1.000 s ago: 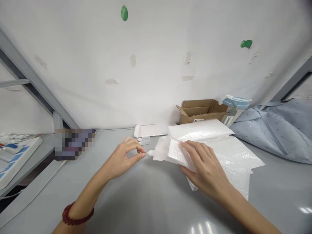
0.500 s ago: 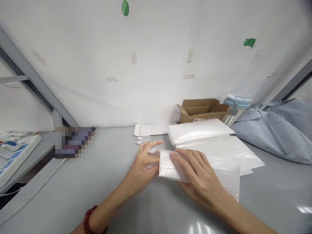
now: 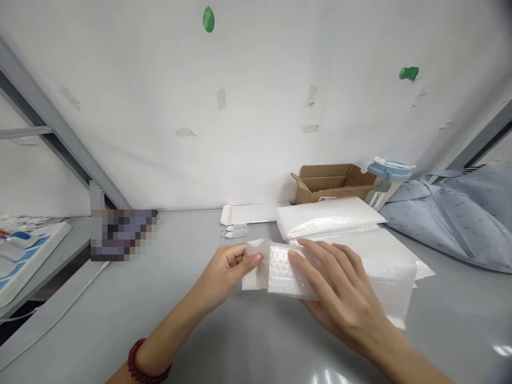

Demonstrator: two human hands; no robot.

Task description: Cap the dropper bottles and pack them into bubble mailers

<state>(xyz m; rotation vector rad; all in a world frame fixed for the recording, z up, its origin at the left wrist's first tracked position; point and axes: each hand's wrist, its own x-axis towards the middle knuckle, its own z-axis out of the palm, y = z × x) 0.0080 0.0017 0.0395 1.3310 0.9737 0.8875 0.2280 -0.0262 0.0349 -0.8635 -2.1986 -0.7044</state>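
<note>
My left hand [image 3: 228,269] pinches the left end flap of a white bubble-wrap pouch [image 3: 280,272], thumb on top and fingers curled under. Over the pouch's middle and right part lies my right hand [image 3: 340,298], fingers stretched and pressing it down on the grey table [image 3: 160,309]. The pouch's right end runs under my right hand. Just behind it sits a stack of white bubble mailers [image 3: 332,221] on wider flat sheets [image 3: 400,256].
A flat white carton [image 3: 252,213] and small white pieces [image 3: 236,230] lie near the wall. An open cardboard box [image 3: 336,181], a blue-lidded cup [image 3: 386,178] and a blue cloth [image 3: 452,213] sit at the right. A blurred dark object [image 3: 122,234] and a white cable [image 3: 60,320] lie left.
A second ago my left hand pinched a small white tip beside the pouch. It has since moved right onto the pouch's flap, and my right hand has flattened over the pouch.
</note>
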